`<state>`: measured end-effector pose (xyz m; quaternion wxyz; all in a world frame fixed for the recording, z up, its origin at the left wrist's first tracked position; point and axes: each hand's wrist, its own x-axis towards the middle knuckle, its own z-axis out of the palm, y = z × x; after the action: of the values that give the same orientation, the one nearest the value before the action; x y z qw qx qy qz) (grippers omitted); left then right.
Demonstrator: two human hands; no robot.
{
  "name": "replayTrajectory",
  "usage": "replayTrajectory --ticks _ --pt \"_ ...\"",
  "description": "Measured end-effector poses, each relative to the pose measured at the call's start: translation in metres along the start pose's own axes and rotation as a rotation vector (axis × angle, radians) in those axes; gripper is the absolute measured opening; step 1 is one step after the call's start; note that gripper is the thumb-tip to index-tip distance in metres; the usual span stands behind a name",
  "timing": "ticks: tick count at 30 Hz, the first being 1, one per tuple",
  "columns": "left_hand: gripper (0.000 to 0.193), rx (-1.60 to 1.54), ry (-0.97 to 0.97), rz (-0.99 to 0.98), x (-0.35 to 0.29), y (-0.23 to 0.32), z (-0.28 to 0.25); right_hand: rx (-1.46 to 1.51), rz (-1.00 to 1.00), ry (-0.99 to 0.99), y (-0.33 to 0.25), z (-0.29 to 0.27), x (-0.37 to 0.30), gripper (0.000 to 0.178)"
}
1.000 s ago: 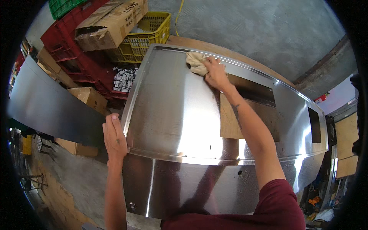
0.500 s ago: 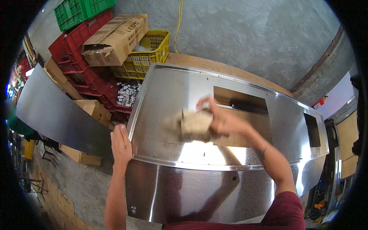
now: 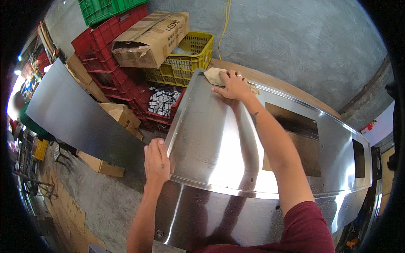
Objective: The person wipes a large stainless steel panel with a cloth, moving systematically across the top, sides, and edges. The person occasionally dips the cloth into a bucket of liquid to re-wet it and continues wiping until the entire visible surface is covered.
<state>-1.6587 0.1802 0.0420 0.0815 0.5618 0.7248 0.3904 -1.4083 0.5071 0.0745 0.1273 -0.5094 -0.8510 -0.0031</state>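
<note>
A large, shiny stainless steel cabinet [image 3: 198,139] lies in front of me, its top face rimmed by a raised edge and cut by rectangular openings. At its far left corner, my right hand [image 3: 234,86] presses a beige cloth [image 3: 214,76] against the steel beside the far rim. The fingers bend over the cloth and partly cover it. My left hand [image 3: 157,163] grips the cabinet's near left corner, fingers together along the edge. Fine drops or specks mark the steel surface.
A curved grey metal sheet [image 3: 80,118] stands to the left. Behind it are stacked red crates [image 3: 99,46], a yellow crate [image 3: 198,52], a cardboard box [image 3: 154,38] and a crate of small black-and-white pieces [image 3: 163,101]. A grey wall [image 3: 295,38] rises behind. Someone in green is at far left.
My right hand has carried the cloth from the middle of the top face to the far left corner. My left hand stays at the near left corner. The view has shifted slightly.
</note>
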Motion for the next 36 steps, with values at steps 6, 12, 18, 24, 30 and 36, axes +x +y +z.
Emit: replayTrajectory --ticks 6,12,18,24,30,36 --pt "0.033 -0.016 0.010 0.028 0.003 0.007 0.003 -0.161 -0.019 0.146 -0.018 0.053 0.042 0.042" --pt "0.035 -0.023 -0.033 -0.031 0.001 -0.005 -0.004 -0.124 -0.075 0.341 -0.065 0.060 0.043 0.029" --pt "0.038 -0.089 0.008 0.011 0.001 0.005 0.006 -0.020 -0.164 0.247 -0.049 0.053 0.034 0.030" --pt "0.040 0.040 0.058 0.187 -0.005 -0.022 0.011 0.315 -0.178 -0.202 -0.158 0.003 -0.126 0.036" --pt "0.049 -0.024 0.024 0.072 0.000 -0.038 0.016 0.315 -0.332 0.165 -0.186 -0.010 -0.277 0.034" --pt "0.059 0.054 0.011 0.058 0.010 -0.057 0.006 0.192 -0.065 0.327 -0.046 -0.056 -0.402 0.020"
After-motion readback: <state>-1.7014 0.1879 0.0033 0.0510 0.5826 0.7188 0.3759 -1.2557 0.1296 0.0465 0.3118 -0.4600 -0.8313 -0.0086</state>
